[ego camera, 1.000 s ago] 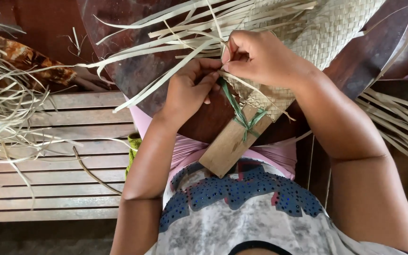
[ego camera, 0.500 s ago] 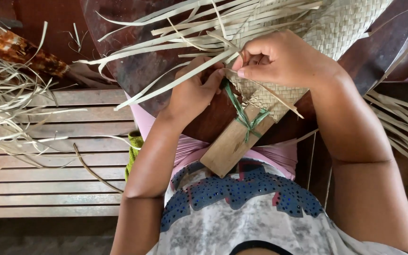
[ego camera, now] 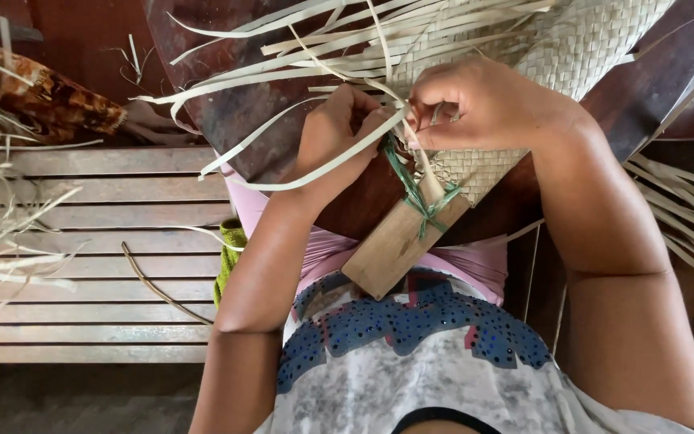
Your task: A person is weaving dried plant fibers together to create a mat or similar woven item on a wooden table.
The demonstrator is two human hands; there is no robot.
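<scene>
A pale woven mat of flat leaf strips (ego camera: 556, 56) lies over a round dark wooden block (ego camera: 242, 120) on my lap. Many loose strips (ego camera: 299, 48) fan out to the left from its unfinished edge. My left hand (ego camera: 339, 133) pinches one long strip that curves down and leftward. My right hand (ego camera: 483, 104) is closed on strips at the weave's edge, right beside the left. Below the hands a wooden block (ego camera: 399, 237) tied with a green cord (ego camera: 415, 193) clamps the mat's corner.
A slatted wooden bench (ego camera: 82, 241) runs along the left. Bundles of dry strips lie at its left end (ego camera: 2, 233) and at the far right (ego camera: 684, 209). A patterned brown cloth (ego camera: 42, 96) sits upper left. A thin bent stem (ego camera: 154, 285) lies on the slats.
Both hands have shifted slightly right and up along the weave's edge. The left hand now holds a long strip bowed out to the left.
</scene>
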